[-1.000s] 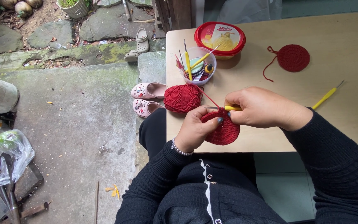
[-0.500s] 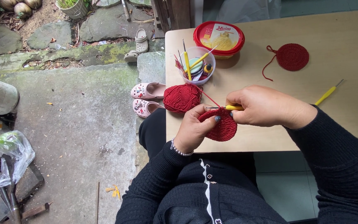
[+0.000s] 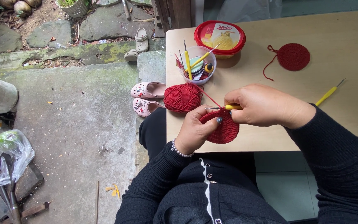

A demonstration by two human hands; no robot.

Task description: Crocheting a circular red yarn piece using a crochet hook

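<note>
Soft, floppy red crochet disc pinched at its left rim by left hand, right hand gripping yellow-handled crochet hook (yarn light, likely snag-prone).

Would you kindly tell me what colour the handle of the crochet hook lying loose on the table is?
Yellow; the crochet hook shows in the head view.

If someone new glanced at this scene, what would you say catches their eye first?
Probably the two hands at the table's near edge: the left hand pinches a red crocheted disc while the right hand works a yellow-handled hook into it. Just beyond sits a red yarn ball, and a finished red disc lies farther back on the pale wooden table.
</note>
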